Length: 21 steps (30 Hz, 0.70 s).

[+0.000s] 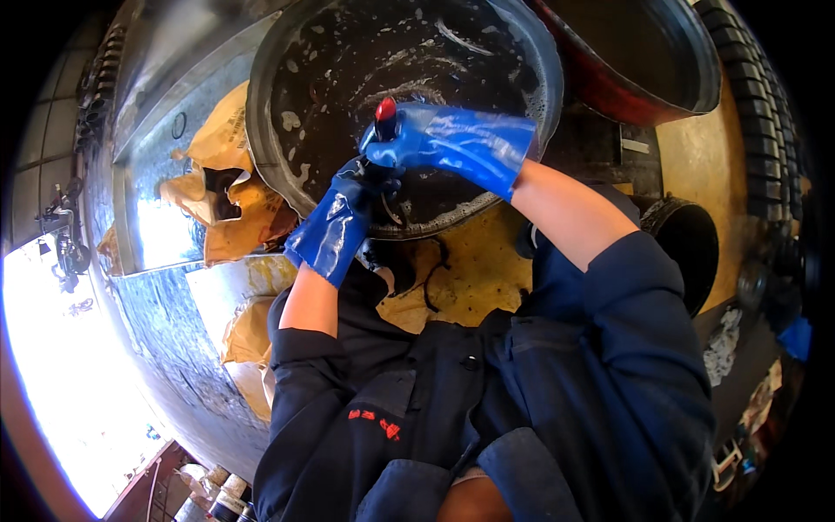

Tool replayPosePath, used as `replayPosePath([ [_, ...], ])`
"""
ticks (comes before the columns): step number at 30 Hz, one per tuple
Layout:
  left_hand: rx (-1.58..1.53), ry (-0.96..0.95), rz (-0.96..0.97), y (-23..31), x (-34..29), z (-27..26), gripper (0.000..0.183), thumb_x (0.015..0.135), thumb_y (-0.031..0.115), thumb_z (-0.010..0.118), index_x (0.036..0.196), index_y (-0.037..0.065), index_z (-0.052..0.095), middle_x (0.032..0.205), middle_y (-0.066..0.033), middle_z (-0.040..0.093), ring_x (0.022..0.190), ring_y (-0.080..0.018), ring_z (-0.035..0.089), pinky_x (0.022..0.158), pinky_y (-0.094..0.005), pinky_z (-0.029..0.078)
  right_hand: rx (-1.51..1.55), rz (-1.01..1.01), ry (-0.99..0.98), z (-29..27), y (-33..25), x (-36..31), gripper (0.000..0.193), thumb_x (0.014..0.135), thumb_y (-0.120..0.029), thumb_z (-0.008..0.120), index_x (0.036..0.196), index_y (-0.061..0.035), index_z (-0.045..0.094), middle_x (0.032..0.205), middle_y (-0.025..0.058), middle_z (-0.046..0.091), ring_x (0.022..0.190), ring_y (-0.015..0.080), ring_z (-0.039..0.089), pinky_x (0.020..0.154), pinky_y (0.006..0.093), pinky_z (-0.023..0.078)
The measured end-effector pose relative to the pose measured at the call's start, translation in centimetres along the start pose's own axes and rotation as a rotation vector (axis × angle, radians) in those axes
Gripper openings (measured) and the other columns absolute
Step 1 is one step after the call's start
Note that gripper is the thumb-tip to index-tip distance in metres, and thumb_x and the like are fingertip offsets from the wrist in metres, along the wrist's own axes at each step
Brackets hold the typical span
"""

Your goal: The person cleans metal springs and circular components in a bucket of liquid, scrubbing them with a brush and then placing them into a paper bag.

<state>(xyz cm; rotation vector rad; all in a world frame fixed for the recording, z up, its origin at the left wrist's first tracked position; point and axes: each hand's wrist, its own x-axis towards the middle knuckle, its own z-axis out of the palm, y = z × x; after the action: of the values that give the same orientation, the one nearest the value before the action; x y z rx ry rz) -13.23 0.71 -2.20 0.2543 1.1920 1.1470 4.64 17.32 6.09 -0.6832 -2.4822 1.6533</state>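
Note:
Both my hands wear long blue rubber gloves, wet and shiny, and meet over a large round metal tub (261,113) of dark, foamy liquid. My right hand (413,137) is closed around a tool with a red-and-black handle (385,110); its red end sticks up past the thumb, and its working end is hidden. Just below and to the left, my left hand (352,187) has its fingers curled, the glove darkened by the liquid. Whatever lies in them is too dark to make out. A thin curved piece (394,209) shows beside those fingers, near the tub's near rim.
Torn brown paper bags (228,130) lie against the tub's left side. A red drum (609,83) stands at the far right, with a big tyre (755,104) beyond it. A dark round container (687,248) sits by my right elbow. Yellowish, stained board (478,270) covers the floor below.

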Motion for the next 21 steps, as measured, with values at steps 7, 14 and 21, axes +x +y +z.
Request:
replayPosePath([
  [7,0.083,0.119,0.056,0.8,-1.2,2.6,0.042,0.096,-0.010,0.059,0.138,-0.005,0.060,0.125,-0.0174,0.071,0.108,-0.0256,0.072,0.095,-0.0396,0.062,0.164,0.355,0.221,-0.4,4.1,0.7,0.037,0.089,-0.037,0.068,0.107,-0.0056,0.074,0.092,0.0188,0.075,0.087,0.0307,0.074,0.082,0.0400,0.057],
  [14,-0.044,0.114,-0.142,0.7,-0.1,4.3,0.035,0.098,-0.005,0.064,0.133,-0.004,0.063,0.123,-0.0156,0.072,0.107,-0.0258,0.072,0.094,-0.0396,0.062,0.013,0.479,0.296,-1.2,7.4,-1.1,0.033,0.087,-0.030,0.074,0.100,0.0001,0.075,0.086,0.0202,0.074,0.078,0.0290,0.073,0.075,0.0420,0.056],
  [21,0.185,-0.013,0.128,-0.6,0.6,5.8,0.033,0.097,-0.003,0.068,0.130,-0.003,0.063,0.111,-0.0148,0.075,0.100,-0.0268,0.074,0.086,-0.0404,0.062,0.277,0.345,0.549,-4.9,6.3,-2.2,0.040,0.089,-0.038,0.073,0.109,-0.0034,0.077,0.098,0.0181,0.077,0.092,0.0279,0.073,0.088,0.0403,0.053],
])
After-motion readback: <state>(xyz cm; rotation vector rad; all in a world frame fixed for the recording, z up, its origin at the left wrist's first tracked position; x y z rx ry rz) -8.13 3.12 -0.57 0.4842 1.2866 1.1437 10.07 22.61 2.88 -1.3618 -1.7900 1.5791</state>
